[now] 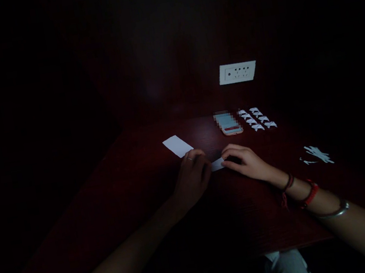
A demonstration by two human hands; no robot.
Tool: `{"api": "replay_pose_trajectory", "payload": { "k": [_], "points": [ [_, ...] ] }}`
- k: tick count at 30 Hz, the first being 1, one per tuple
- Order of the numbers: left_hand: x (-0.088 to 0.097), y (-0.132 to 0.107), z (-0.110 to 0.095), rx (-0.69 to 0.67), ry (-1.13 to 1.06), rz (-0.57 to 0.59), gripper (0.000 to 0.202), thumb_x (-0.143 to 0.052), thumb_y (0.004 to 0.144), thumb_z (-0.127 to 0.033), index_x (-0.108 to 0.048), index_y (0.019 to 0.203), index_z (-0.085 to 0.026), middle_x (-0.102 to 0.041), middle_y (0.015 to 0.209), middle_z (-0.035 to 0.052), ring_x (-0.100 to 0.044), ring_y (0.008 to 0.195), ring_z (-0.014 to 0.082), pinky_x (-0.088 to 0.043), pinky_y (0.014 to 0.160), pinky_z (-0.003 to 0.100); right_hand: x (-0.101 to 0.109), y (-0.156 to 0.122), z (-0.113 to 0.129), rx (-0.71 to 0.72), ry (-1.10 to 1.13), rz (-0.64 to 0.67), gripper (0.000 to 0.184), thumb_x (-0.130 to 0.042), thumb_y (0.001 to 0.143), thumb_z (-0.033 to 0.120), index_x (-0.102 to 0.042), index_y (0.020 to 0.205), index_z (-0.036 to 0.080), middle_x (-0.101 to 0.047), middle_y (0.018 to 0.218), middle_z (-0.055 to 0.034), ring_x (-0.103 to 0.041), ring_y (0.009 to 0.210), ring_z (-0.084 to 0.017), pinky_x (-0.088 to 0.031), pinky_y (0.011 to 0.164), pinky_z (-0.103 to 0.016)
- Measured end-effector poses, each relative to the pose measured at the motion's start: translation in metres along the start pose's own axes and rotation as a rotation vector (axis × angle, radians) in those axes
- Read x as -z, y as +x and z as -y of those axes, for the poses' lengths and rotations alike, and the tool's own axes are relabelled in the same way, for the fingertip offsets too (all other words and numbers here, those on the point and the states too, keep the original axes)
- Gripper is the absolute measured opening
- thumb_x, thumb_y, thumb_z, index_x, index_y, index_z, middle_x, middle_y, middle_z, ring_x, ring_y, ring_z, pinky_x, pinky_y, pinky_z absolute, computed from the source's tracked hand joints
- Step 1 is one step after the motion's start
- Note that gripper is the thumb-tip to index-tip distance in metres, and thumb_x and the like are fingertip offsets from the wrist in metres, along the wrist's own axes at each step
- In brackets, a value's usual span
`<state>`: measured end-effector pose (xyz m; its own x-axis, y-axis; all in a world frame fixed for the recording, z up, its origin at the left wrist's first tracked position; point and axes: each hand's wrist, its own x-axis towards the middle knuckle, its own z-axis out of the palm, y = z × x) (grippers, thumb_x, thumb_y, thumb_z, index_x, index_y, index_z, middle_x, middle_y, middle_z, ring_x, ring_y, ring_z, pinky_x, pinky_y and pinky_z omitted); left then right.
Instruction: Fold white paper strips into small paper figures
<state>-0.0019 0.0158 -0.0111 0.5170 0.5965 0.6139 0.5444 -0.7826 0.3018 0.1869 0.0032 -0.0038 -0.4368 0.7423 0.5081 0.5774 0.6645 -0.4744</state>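
Note:
Between my two hands is a small white piece of paper [218, 164], low over the dark red table. My left hand [193, 171], wearing a ring, has its fingers curled closed at the paper's left end; the fingertips are in shadow. At the right end, the thumb and fingers of my right hand [245, 161] pinch the paper. A larger white sheet of paper [177, 146] lies flat just beyond my left hand. Bracelets circle my right wrist and forearm.
A phone [229, 123] lies at the back of the table [134, 181]. Beside it, several small folded paper pieces [256, 120] stand in two rows. Thin white paper strips [319, 154] are heaped at the right. A white socket panel [237, 73] is on the back wall.

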Motion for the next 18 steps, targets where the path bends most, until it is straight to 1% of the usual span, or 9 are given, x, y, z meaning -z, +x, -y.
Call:
{"api": "replay_pose_trajectory", "payload": {
  "k": [2,5,9,13,18],
  "points": [
    [-0.001,0.0,0.001,0.001,0.004,0.013,0.008,-0.041,0.079,-0.014,-0.049,0.08,-0.017,-0.043,0.098,0.0059,-0.04,0.098,0.019,-0.037,0.085,0.036,0.0,0.0,0.001,-0.032,0.005,-0.037,0.014,-0.042,0.081,0.024,-0.054,0.08,0.016,-0.055,0.08,-0.0042,-0.051,0.076,-0.012,-0.041,0.069,-0.026],
    [-0.003,0.0,0.002,0.005,0.003,0.033,0.008,-0.041,0.08,-0.015,-0.048,0.083,-0.017,-0.042,0.1,0.0058,-0.039,0.099,0.0189,-0.036,0.086,0.036,0.002,0.0,0.004,-0.051,-0.017,-0.041,0.016,-0.041,0.082,0.025,-0.055,0.083,0.017,-0.057,0.079,-0.0038,-0.051,0.074,-0.012,-0.04,0.068,-0.025],
    [-0.003,0.0,0.002,0.017,-0.028,0.004,0.009,-0.043,0.081,-0.017,-0.048,0.088,-0.017,-0.039,0.105,0.0058,-0.038,0.102,0.0182,-0.034,0.089,0.035,0.001,0.0,0.01,-0.008,-0.09,-0.014,0.015,-0.042,0.082,0.023,-0.056,0.085,0.017,-0.058,0.08,-0.003,-0.051,0.075,-0.012,-0.037,0.073,-0.026],
    [-0.001,0.001,0.0,-0.002,-0.054,0.003,0.01,-0.041,0.082,-0.017,-0.05,0.086,-0.018,-0.036,0.109,0.0055,-0.037,0.104,0.017,-0.033,0.091,0.035,-0.001,0.0,0.012,0.041,-0.129,-0.008,0.015,-0.042,0.081,0.022,-0.056,0.085,0.017,-0.058,0.08,-0.0033,-0.05,0.075,-0.013,-0.035,0.075,-0.028],
    [0.0,0.001,0.0,-0.035,-0.042,-0.026,0.009,-0.043,0.081,-0.017,-0.052,0.083,-0.018,-0.036,0.11,0.0055,-0.036,0.106,0.0178,-0.033,0.091,0.036,-0.002,-0.001,0.012,0.061,-0.127,-0.028,0.014,-0.044,0.081,0.023,-0.055,0.087,0.017,-0.058,0.08,-0.0034,-0.049,0.075,-0.013,-0.034,0.074,-0.028]
  ]
}}
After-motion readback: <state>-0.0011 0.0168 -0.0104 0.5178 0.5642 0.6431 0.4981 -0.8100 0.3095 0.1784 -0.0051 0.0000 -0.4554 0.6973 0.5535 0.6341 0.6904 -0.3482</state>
